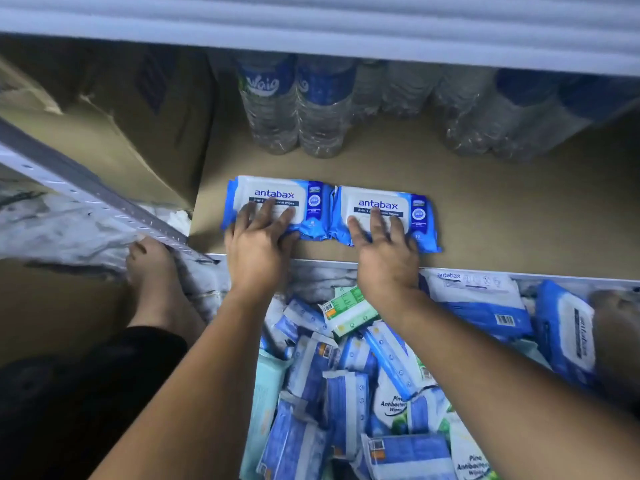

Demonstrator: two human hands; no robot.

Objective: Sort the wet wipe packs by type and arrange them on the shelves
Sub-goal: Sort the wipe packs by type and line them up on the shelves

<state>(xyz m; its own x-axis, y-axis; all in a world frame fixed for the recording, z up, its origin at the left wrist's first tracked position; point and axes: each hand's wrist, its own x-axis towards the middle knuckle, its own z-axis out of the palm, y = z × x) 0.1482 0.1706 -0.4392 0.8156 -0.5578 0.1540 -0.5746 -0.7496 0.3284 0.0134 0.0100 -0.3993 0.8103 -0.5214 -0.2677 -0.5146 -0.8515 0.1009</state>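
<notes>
"antabax" on wipe packs (277, 202), "Waig" bottle (268, 98)

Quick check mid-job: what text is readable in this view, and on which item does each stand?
"antabax": left shelf pack, under the left hand.
"antabax": right shelf pack, under the right hand.
"antabax": pack by the shelf edge, in the pile.
"Pine Antibacter...": white pack in the pile.
"Wai...": water bottle label, last letter unclear.
Small print and barcodes: too blurred.

Bare forearms (194, 375) run back from the left hand (258, 244) and right hand (384, 252). Left of the left hand shows a bare foot (152, 268); behind it, black cloth (104, 375) covers the leg.
</notes>
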